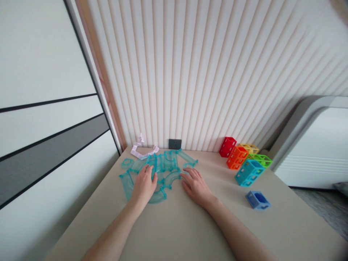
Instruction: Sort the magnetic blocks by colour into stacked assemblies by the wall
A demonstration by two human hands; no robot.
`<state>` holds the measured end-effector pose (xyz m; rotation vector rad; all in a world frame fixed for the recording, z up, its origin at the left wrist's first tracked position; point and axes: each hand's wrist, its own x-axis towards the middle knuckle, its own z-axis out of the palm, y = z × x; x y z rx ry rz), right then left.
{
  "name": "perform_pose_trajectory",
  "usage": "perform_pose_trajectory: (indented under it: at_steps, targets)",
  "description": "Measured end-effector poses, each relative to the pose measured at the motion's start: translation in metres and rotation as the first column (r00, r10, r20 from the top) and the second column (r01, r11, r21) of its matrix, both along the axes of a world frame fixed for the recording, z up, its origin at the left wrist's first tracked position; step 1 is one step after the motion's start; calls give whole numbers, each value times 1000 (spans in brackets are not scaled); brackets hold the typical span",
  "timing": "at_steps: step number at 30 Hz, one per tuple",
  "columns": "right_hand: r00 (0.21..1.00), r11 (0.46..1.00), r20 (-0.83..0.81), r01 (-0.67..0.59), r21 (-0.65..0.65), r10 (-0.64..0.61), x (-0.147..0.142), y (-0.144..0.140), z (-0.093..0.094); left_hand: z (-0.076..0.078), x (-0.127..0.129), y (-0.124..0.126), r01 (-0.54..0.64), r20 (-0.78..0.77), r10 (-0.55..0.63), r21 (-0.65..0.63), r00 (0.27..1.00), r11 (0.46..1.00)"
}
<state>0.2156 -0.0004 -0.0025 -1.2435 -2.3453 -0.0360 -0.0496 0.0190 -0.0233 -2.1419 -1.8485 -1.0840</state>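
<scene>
The track pieces (170, 159) were translucent teal plastic, with straight and curved channels and darker collars at the ends. They lay flat in an overlapping cluster on the far left part of the counter (174, 232). The left hand (144, 185) was over the left part of the cluster, fingers bent downward; whether they pinched a piece could not be determined. The right hand (196, 186) was at the cluster's right edge, fingers loosely spread, tips beside a curved piece; contact could not be confirmed.

A lilac segmented piece (137, 153) lay beyond the cluster. The counter was smooth and pale beige. Colored openwork blocks (236, 157) stood at right, with a blue block (257, 200) nearer. A ribbed cream wall (174, 72) rose behind, with a dark socket plate (174, 144) low on it. A white cabinet (40, 54) with dark strips occupied the left side.
</scene>
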Motion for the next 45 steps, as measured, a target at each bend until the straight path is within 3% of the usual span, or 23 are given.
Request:
perform_pose_trajectory:
  at_steps: [30,45]
  targets:
    - [999,1000,-29,-20,-7,19,-1,-1,1,8,2,6,114,303,-120,40,945,993]
    - [999,1000,-29,-26,1,26,-1,-2,1,37,0,-4,55,382,-102,133,919,990]
